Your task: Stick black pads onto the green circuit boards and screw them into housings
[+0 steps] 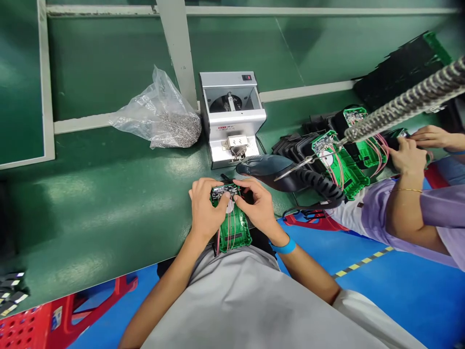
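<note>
Green plastic is forming the shallow rectangular casing (241, 229) that the L hand (208, 206) and R hand (258, 206) are holding at the near edge of the green-topped desk (127, 208), right by the wearer's grey shirt (247, 295). Its long axis is running fore-and-aft, i.e. from the torso out twd the boxy silver machine (232, 118), w/ a slight lean. At the far end, the small dark circuit board (220, 190) is sitting btwn the two hands; the near end, w/ thin pink wires (229, 225) crossing it, is lying clear of the fingers.

L hand is clamping the far L corner, thumb resting over the board; R hand is gripping the far R corner, thumb tip sitting by the white round disc (230, 207). Neither is being nearer the board, approx; thumbs are almost meeting. Fingertips underneath are hiding, so can't tell their contact.

Just beyond the R hand, a dark handheld tool (269, 167) is showing, apparently hanging off the coiled steel spring (407, 99). Off R, a co-worker's hands (409, 156) are working nr other green casings (350, 179).
</note>
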`<state>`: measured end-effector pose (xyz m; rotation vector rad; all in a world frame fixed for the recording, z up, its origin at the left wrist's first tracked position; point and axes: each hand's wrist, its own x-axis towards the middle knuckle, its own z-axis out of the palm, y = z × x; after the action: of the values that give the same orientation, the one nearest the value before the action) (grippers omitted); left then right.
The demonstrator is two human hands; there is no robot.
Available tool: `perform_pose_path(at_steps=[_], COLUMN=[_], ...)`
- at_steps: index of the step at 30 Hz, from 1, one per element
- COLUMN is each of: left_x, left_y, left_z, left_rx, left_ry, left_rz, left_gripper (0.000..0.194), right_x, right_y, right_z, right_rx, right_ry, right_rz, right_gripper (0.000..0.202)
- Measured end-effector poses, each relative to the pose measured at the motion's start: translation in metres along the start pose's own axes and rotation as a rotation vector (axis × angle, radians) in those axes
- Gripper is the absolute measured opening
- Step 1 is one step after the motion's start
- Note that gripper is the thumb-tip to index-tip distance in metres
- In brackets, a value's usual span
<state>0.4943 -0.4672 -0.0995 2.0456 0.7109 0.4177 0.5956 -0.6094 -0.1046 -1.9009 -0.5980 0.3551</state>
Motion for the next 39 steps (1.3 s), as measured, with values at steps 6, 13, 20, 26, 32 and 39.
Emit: perform_pose_path(at_steps=[6, 13, 20, 26, 32, 39], left_x=[0.003, 0.000, 0.005, 0.007, 0.007, 0.006], left_y=[0.002, 0.000, 0.001, 0.002, 0.000, -0.004], left_z=[0.000, 0.001, 0.001, -0.001, -0.002, 0.001], left_rx=[0.027, 0.022, 0.009, -0.013, -0.023, -0.043], left_ry=[0.001, 0.017, 0.006, 0.008, 0.009, 0.016], left_rz=[-0.022, 0.006, -0.022, -0.013, -0.002, -0.009], left_gripper=[0.012, 0.012, 0.014, 0.012, 0.012, 0.012], right_x=[-0.002, -0.003, -0.003, -0.008, 0.032, 0.072], right_y=[0.002, 0.002, 0.000, -0.022, -0.069, -0.109], right_z=[0.000, 0.001, 0.002, -0.006, -0.003, -0.016], right_rx=[0.021, 0.014, 0.011, -0.117, -0.020, 0.492], right_ry=[-0.018, -0.007, -0.020, 0.192, 0.256, 0.302], right_rz=[0.003, -0.019, 0.079, 0.040, -0.296, -0.521], right_gripper=[0.039, 0.039, 0.036, 0.042, 0.037, 0.029])
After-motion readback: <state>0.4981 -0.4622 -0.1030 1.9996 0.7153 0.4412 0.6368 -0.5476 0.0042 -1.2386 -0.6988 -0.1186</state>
